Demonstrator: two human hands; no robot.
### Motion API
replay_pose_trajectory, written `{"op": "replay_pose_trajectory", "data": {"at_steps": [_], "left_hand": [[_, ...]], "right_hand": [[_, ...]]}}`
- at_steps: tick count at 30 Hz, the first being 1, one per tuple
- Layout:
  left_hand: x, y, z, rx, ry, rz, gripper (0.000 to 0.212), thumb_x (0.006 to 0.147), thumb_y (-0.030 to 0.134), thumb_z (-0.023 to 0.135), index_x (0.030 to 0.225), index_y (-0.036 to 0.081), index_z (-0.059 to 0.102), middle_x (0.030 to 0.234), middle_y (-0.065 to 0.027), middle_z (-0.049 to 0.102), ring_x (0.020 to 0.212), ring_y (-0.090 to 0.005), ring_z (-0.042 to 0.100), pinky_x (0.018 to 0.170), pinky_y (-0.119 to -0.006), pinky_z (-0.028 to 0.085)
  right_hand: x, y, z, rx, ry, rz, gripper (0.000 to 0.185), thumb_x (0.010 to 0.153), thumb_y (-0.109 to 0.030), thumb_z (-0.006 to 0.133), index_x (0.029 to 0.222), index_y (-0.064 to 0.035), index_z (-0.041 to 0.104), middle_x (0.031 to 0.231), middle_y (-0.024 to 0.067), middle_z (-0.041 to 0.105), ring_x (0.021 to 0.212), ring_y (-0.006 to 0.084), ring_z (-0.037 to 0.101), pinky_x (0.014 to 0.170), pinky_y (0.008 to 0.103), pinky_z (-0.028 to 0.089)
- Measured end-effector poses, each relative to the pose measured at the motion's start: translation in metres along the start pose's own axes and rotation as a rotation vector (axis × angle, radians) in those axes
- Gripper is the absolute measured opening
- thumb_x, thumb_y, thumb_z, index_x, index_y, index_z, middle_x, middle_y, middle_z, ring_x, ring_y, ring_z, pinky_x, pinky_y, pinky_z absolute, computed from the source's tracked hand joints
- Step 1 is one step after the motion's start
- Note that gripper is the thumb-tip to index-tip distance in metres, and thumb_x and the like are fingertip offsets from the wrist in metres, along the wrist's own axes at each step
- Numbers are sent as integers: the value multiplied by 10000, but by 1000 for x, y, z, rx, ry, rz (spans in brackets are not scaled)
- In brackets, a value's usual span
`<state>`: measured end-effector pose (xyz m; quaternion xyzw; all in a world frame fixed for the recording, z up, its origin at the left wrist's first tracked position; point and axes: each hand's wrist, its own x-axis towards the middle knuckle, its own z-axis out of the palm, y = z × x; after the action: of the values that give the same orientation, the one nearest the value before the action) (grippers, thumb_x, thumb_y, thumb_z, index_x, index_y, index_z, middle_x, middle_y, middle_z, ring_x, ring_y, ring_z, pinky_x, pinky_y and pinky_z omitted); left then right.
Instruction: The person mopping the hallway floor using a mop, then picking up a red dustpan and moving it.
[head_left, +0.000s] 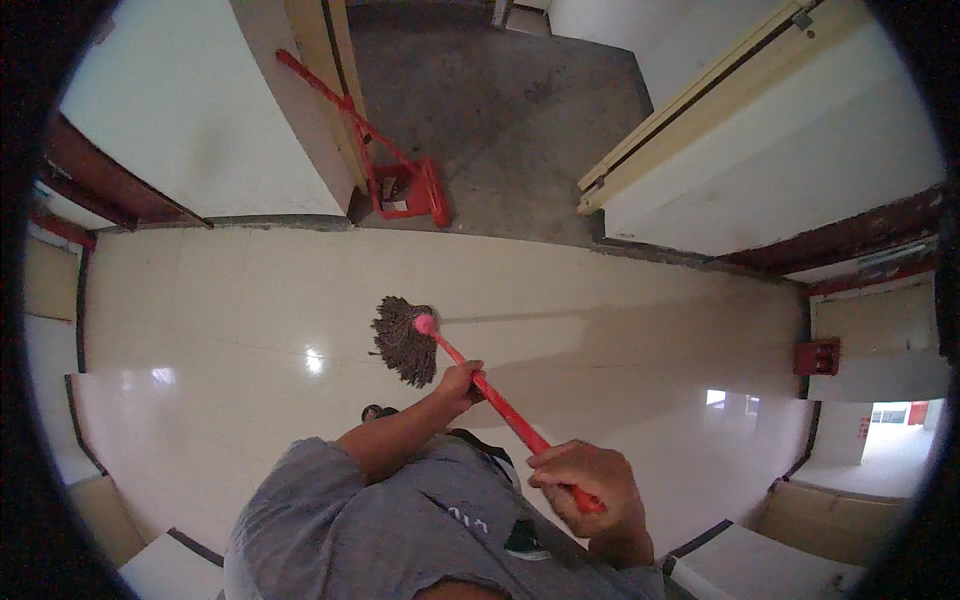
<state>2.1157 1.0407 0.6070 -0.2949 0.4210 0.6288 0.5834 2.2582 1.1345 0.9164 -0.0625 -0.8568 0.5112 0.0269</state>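
Observation:
A string mop with a long red handle (516, 417) slants across the front of my body. My left hand (459, 385) is closed around the lower part of the handle. Near the handle's top end, my right hand (589, 484) wraps around it, and the tip shows below the fingers. The mop's grey-brown strands (406, 341) hang from a pink socket (425, 324) and lie spread on the glossy cream tiled floor (300, 300), ahead of me and slightly left.
A red dustpan (405, 191) with bits of litter stands at the left of the doorway ahead, with a red stick leaning beside it. Past the threshold lies a dark concrete floor (510, 127). A red box (816, 358) sits by the wall at right. White walls (202, 127) flank the doorway.

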Motion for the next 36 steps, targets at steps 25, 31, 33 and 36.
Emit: {"op": "replay_pose_trajectory", "data": {"at_steps": [25, 31, 33, 36], "left_hand": [[112, 262, 315, 23, -575, 268, 130, 836, 199, 563, 781, 84, 537, 652, -31, 536, 565, -169, 532, 633, -359, 510], [65, 321, 434, 74, -900, 285, 199, 865, 233, 557, 878, 34, 567, 790, -77, 624, 682, -205, 603, 743, -345, 530], [75, 345, 470, -52, -831, 240, 228, 863, 233, 553, 883, 7, 563, 777, -97, 620, 664, -235, 595, 701, -350, 526], [172, 405, 492, -237, -847, 210, 203, 845, 219, 561, 841, 17, 549, 743, -111, 599, 647, -248, 584, 655, -354, 515]], "right_hand": [[150, 19, -145, -552, 92, -58, 245, 626, -23, 674, 857, -88, 624, 811, 52, 661, 829, 217, 638, 702, 356, 465], [179, 25, -202, -422, 321, -17, 179, 665, -58, 664, 831, -99, 613, 795, 41, 658, 788, 205, 635, 684, 354, 439], [194, 35, -225, -327, 407, -58, 157, 678, -70, 661, 822, -103, 610, 790, 38, 657, 774, 201, 633, 678, 354, 431], [216, 55, -257, -155, 517, -191, 125, 697, -87, 656, 809, -108, 605, 782, 33, 655, 754, 195, 632, 669, 353, 418]]}}
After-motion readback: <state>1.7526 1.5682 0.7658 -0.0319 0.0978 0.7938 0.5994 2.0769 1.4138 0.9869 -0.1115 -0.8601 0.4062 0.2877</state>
